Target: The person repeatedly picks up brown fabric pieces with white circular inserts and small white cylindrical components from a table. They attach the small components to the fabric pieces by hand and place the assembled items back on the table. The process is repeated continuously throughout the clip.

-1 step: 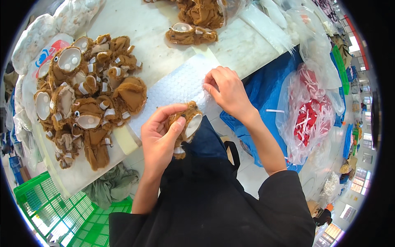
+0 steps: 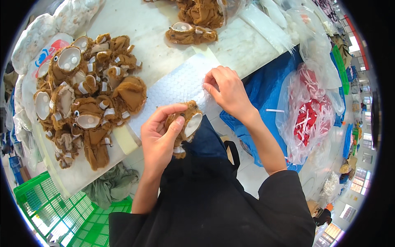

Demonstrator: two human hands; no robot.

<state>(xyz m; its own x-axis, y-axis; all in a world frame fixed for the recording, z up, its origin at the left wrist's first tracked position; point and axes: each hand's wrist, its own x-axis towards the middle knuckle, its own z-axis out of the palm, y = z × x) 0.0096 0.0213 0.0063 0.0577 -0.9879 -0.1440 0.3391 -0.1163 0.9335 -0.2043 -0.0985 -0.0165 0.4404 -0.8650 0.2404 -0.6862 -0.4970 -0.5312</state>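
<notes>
My left hand (image 2: 158,133) is closed round a small brown plush piece (image 2: 187,117), thumb on top. The piece has a white oval hard part (image 2: 193,125) facing right and frayed fuzzy edges. My right hand (image 2: 225,88) is up to its right, apart from it, at the edge of a pale sheet (image 2: 175,80) with a fine scale-like pattern. Its thumb and forefinger are pinched together; what they grip, if anything, is hidden. A heap of similar brown plush pieces (image 2: 94,90) with white oval parts and white tabs lies on the table's left.
More brown plush pieces (image 2: 191,35) lie at the far side of the white table (image 2: 148,33). Green plastic crates (image 2: 88,220) and a grey-green cloth (image 2: 111,185) sit at lower left. On the right, a clear bag of red-and-white pieces (image 2: 308,119) rests by blue sheeting (image 2: 267,86).
</notes>
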